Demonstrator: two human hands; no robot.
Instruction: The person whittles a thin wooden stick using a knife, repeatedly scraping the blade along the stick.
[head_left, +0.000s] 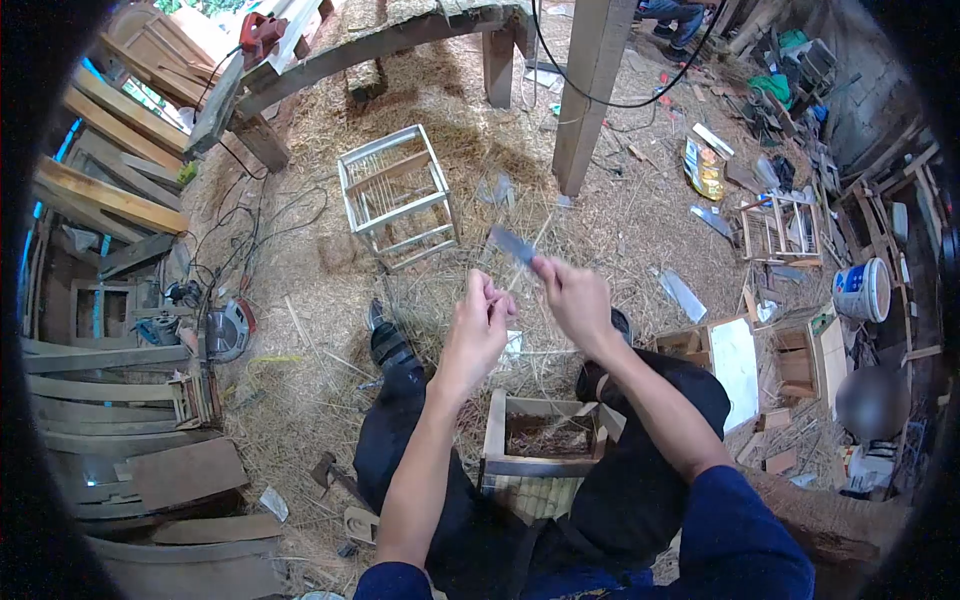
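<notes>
My right hand (pixel 578 305) is wrapped round the handle of a knife, its broad grey blade (pixel 513 245) pointing up and to the left. Close beside it, my left hand (pixel 478 325) is closed in a pinch; whatever lies between its fingers is too small to make out. A thin pale strip shows near the blade, and I cannot tell which hand touches it. Between my legs stands a small wooden frame (pixel 495 425) with pale slats on its near side. Ahead on the floor sits a cage-like wooden frame (pixel 405 208) with thin bars.
Shavings cover the floor. A wooden post (pixel 590 100) and a curved timber bench (pixel 390 45) stand ahead. Boards (pixel 110 385), cables and a circular saw (pixel 230 330) lie left; a hatchet (pixel 325 470) is by my left leg. A white bucket (pixel 862 290) stands right. Another person sits far back.
</notes>
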